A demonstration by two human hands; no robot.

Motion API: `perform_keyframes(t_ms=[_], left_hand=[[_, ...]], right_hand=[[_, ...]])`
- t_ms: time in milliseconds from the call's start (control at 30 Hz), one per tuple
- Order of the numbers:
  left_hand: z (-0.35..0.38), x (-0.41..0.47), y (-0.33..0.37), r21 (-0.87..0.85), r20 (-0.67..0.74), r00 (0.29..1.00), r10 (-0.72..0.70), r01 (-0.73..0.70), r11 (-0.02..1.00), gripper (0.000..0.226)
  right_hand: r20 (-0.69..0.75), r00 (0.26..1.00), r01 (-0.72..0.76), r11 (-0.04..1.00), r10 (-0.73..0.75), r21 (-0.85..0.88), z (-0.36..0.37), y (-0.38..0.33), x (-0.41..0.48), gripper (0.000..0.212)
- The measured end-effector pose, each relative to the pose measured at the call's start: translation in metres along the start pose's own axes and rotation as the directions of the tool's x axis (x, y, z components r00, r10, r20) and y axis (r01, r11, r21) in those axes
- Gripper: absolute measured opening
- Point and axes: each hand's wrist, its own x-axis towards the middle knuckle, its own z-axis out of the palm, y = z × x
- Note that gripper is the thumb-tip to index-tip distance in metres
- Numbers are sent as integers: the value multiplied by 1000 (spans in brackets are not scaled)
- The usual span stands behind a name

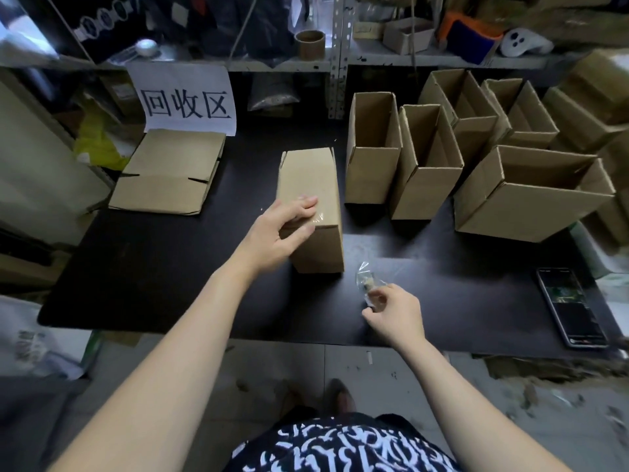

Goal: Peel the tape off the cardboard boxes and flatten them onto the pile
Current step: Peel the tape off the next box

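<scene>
- Both hands are busy in the head view. My left hand point(286, 226) clasps the near top corner of the box point(313, 178), with the fingers laid over the top and the thumb against the face below. My right hand point(391, 310) pinches a crumpled wad of clear tape point(365, 279) between thumb and fingertips, just above the table point(153, 267).
- That box lies lengthwise mid-table. The pile point(170, 172) of flattened cardboard is off to its left, and the open boxes point(374, 148) stand just to its right.
- I judge the box light and empty. It should be stiff along its creases, though the walls would buckle if pressed, so edges and corners are the places to hold. The tape looks limp and clingy.
- It is plain brown corrugated card. A glossy patch beside my fingers is possibly leftover tape.
</scene>
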Motion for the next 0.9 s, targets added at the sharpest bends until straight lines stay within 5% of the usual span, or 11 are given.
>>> perform_keyframes(t_ms=[133, 300, 633, 900], left_hand=[[11, 8, 5, 21, -31, 999, 34, -33, 999, 19], [27, 8, 13, -28, -120, 992, 41, -45, 999, 16], [23, 3, 20, -9, -127, 991, -27, 26, 1000, 17], [18, -4, 20, 86, -336, 934, -124, 162, 983, 35]], right_hand=[[-30, 995, -91, 976, 99, 199, -15, -11, -2, 22], [-276, 961, 92, 924, 16, 371, -36, -32, 6, 19], [-135, 959, 283, 810, -249, 514, -46, -86, 24, 79], [-149, 968, 251, 738, -203, 627, -47, -88, 34, 51]])
